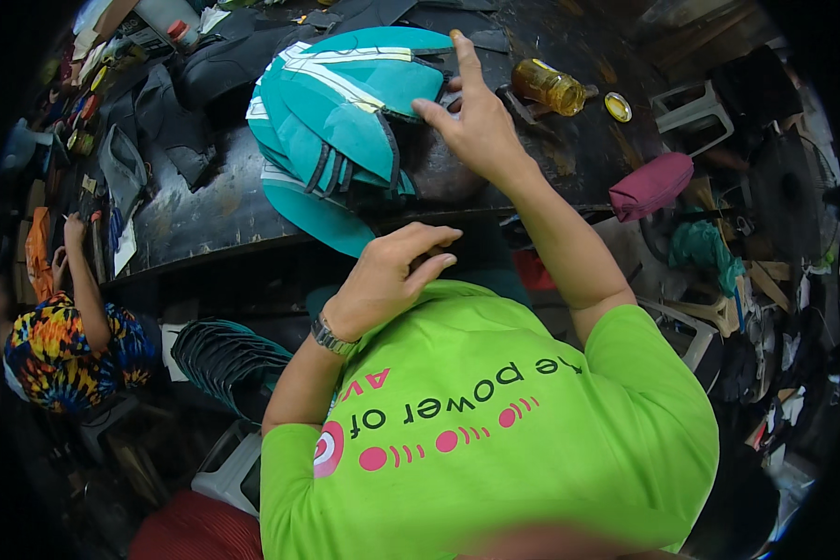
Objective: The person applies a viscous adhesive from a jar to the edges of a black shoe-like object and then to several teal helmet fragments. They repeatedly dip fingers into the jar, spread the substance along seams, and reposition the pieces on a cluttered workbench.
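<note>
A loose pile of curved teal pieces (336, 103) with dark edges lies on the black table, some carrying white strips. They look like cut fabric or foam panels; their exact kind I cannot make out. My right hand (481, 126) is at the pile's right side, index finger stretched out and thumb spread apart, both at the edges of the pieces. Closer to my body, my left hand (387, 275) hovers near the table's front edge. Its fingers are loosely bent, with a gap between thumb and index finger and nothing visible in them. One teal piece overhangs the edge beside it.
On the black table (196, 229) are dark cut pieces (173, 126), a glass jar (546, 86) of amber liquid lying tilted, its yellow lid (617, 106) and a maroon pouch (651, 185). A co-worker (79, 345) sits at left, near stacked dark teal-edged pieces (229, 359). Plastic stools stand around.
</note>
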Demonstrator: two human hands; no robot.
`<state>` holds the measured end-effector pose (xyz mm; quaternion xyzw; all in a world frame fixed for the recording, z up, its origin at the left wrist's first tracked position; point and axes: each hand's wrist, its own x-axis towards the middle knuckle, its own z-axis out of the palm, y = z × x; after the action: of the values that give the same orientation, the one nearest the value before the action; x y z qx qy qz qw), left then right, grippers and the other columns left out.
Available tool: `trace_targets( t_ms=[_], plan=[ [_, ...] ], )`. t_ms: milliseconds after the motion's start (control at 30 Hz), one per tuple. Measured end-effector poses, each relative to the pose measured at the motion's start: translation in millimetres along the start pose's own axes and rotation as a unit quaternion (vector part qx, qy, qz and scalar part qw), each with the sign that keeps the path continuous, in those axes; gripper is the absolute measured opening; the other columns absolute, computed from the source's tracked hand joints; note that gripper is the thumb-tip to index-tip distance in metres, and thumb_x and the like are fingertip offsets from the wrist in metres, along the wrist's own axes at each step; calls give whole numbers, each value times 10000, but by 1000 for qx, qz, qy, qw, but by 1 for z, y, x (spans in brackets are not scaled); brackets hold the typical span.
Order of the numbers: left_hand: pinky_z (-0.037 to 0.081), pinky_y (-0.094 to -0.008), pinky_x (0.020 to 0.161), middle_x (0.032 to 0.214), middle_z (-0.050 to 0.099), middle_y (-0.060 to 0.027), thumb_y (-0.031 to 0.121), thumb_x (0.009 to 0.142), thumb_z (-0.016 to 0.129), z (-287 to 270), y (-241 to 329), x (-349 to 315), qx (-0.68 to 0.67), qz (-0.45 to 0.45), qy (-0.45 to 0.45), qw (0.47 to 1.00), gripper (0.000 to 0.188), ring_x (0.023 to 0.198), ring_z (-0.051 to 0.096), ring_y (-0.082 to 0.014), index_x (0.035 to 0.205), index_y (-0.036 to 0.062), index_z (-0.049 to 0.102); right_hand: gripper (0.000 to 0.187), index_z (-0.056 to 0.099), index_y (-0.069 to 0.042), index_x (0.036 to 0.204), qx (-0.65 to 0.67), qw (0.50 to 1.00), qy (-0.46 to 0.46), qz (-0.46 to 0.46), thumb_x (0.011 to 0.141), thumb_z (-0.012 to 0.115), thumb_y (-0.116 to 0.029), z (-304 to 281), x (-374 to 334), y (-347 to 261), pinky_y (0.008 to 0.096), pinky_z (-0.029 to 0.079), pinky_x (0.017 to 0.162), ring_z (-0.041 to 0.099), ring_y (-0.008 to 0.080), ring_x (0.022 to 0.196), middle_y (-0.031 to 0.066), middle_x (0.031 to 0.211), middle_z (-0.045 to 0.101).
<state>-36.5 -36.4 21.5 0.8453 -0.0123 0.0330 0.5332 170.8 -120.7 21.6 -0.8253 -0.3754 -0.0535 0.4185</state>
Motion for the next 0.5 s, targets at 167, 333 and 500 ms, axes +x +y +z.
trace_targets(
  t_ms=[167, 333, 500],
  plan=[
    [546, -300, 729, 1037, 700, -121, 75, 903, 716, -2, -14, -15, -54, 4, 46, 997, 297, 819, 688, -196, 1193, 19, 680, 969, 139, -138, 1613, 521, 846, 20, 112, 847, 663, 143, 13, 12, 8, 265, 552, 724, 630, 102, 799, 49, 882, 627],
    [530, -273, 699, 1011, 704, -114, 65, 877, 734, -32, 14, -32, -28, 137, 139, 980, 297, 805, 680, -166, 1164, -4, 695, 959, 172, -208, 1623, 584, 809, -48, -49, 858, 656, 106, -44, 10, 25, 247, 496, 802, 588, 107, 955, 75, 1269, 590],
    [452, -355, 985, 1229, 614, -170, 119, 826, 767, -51, 42, 1, -5, 233, 335, 913, 541, 1178, 574, -247, 1301, -71, 589, 1030, 131, -184, 1635, 511, 844, -161, -35, 822, 693, 107, -113, -22, 30, 202, 457, 720, 566, 87, 826, 12, 935, 560]
  ],
)
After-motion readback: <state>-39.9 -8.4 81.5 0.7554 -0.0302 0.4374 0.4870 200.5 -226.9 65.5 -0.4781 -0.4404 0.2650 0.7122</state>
